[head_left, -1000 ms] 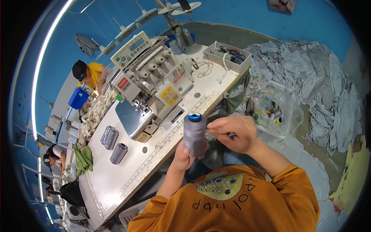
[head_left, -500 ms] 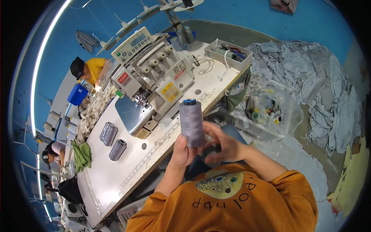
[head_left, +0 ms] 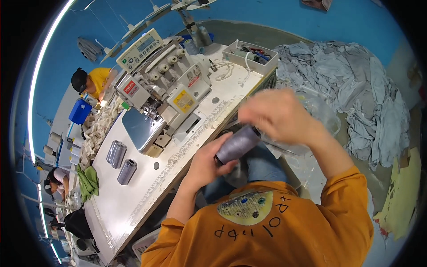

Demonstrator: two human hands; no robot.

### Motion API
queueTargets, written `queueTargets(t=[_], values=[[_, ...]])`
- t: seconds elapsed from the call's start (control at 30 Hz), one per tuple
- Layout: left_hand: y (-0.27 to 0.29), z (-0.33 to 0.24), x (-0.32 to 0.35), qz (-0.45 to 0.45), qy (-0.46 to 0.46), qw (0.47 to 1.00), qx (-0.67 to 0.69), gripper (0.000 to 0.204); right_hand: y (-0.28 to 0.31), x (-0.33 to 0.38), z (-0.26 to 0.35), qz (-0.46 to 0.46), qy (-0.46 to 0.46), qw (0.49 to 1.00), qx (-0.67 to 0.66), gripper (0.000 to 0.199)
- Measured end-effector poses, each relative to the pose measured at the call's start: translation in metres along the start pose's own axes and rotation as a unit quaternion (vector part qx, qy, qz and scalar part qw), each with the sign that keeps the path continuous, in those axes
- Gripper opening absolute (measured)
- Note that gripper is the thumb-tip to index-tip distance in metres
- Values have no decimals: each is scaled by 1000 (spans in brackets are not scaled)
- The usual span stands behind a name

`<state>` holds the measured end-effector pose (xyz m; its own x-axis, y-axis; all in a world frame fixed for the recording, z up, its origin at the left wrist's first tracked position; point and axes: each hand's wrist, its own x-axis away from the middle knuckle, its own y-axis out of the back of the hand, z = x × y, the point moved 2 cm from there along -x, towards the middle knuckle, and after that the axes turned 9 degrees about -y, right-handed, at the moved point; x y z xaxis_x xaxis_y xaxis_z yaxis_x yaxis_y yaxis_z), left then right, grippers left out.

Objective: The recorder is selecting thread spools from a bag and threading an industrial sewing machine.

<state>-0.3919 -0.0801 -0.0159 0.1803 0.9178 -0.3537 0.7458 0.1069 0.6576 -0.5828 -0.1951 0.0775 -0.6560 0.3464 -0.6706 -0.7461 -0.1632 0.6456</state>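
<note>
My left hand (head_left: 205, 160) is wrapped round a grey-purple cone of thread (head_left: 239, 144) in front of the table's edge. The cone lies tilted, its top end pointing up to the right. Just above that end is my right hand (head_left: 278, 115), slightly smeared by motion, with its fingers curled together; what they grip, if anything, is hidden. Two more grey thread cones in clear wrapping, one (head_left: 116, 154) and a second (head_left: 127, 172), lie on the white sewing table (head_left: 133, 200). Behind them stands an overlock sewing machine (head_left: 178, 89).
A white box (head_left: 255, 64) of tools stands at the table's far right corner. Beyond my right arm are a clear plastic tub (head_left: 327, 107) and a heap of grey cloth (head_left: 356, 89). Green cloth (head_left: 87, 181) hangs at the left edge. Two co-workers sit at the left, one in yellow (head_left: 98, 80).
The thread cone has gone from upright to tilted rightward in my left hand. My right hand has risen from beside its base to above its top end. The view has shifted slightly.
</note>
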Motion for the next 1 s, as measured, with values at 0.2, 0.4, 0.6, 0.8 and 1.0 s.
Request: queueTargets(t=[0.2,0.4,0.6,0.8,1.0], values=[[-4,3,1,47,-29,998,5,66,32,-50,-19,-62,22,996,60,14],[-1,-7,-3,93,-76,989,89,72,55,-76,-117,-235,-168,923,253,19],[4,2,12,46,-63,993,91,77,28,-26,-72,-208,-99,962,146,30],[-15,16,16,-9,30,957,288,80,-72,48,18,160,8,986,46,66],[5,-1,12,55,67,976,200,88,3,88,-87,290,-341,827,339,46]])
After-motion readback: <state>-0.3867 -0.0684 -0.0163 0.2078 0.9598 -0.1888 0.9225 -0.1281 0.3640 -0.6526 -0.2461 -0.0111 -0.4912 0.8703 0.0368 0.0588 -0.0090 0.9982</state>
